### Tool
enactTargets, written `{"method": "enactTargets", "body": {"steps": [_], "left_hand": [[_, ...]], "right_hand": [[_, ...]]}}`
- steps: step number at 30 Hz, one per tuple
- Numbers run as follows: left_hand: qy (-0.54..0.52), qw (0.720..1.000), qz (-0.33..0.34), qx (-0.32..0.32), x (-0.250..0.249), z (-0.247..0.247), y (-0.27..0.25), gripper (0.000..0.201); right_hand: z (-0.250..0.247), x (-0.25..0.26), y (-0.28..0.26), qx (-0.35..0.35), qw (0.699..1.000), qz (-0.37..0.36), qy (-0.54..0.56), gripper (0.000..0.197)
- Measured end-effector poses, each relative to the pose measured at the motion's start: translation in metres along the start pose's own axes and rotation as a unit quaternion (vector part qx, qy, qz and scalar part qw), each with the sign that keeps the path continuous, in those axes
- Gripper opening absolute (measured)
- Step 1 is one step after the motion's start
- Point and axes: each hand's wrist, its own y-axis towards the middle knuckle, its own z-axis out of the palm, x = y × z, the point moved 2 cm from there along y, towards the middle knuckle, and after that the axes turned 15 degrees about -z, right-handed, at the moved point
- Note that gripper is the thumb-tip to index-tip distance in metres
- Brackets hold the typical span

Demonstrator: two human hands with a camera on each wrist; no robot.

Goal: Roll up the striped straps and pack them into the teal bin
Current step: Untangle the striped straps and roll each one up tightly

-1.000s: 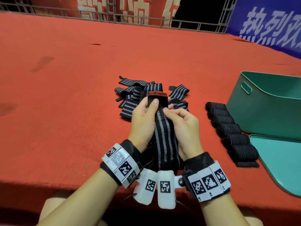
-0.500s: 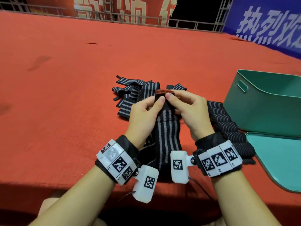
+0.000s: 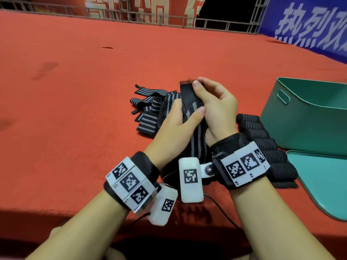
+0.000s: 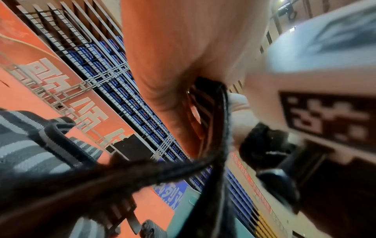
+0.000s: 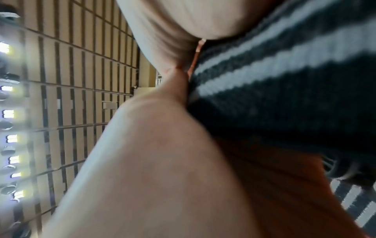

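While both hands grip it above the red worktop (image 3: 75, 91), one striped strap (image 3: 189, 102) stands upright: left hand (image 3: 174, 126) pinching mid-length, right hand (image 3: 216, 104) curled round its top. Loose straps (image 3: 148, 109) lie just beyond; rolled straps (image 3: 262, 139) line up beside the teal bin (image 3: 308, 124), right.

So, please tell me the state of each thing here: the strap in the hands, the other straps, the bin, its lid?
held strap: unrolled, gripped by left hand and right hand
loose straps: flat, piled
rolled straps: rolled, in a row outside the bin
teal bin: open
lid: off, lying flat
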Motion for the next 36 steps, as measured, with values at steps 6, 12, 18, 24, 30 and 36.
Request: {"method": "enactTargets", "body": {"steps": [6, 12, 18, 24, 30, 36], "left_hand": [[-0.023, 0.998, -0.041, 0.031, 0.002, -0.013, 0.018, 0.027], [-0.137, 0.987, -0.084, 0.019, 0.005, -0.009, 0.023, 0.026], [-0.128, 0.991, -0.032, 0.001, 0.009, -0.009, 0.028, 0.026], [-0.170, 0.982, 0.017, -0.083, -0.023, -0.039, 0.056, 0.022], [-0.171, 0.978, 0.047, -0.106, -0.053, -0.059, 0.082, 0.027], [-0.201, 0.972, 0.030, -0.118, -0.055, -0.053, 0.088, 0.016]], "right_hand": [[-0.006, -0.016, 0.010, 0.052, 0.992, 0.014, -0.117, 0.029], [-0.009, -0.033, -0.002, 0.144, 0.951, -0.004, -0.273, 0.063], [-0.017, -0.035, 0.000, 0.174, 0.956, 0.019, -0.234, 0.052], [-0.029, -0.031, -0.014, 0.319, 0.927, 0.085, -0.176, 0.029], [-0.031, -0.019, -0.018, 0.239, 0.954, -0.018, -0.182, 0.019], [-0.035, -0.028, -0.030, 0.285, 0.948, 0.086, -0.112, 0.030]]}}
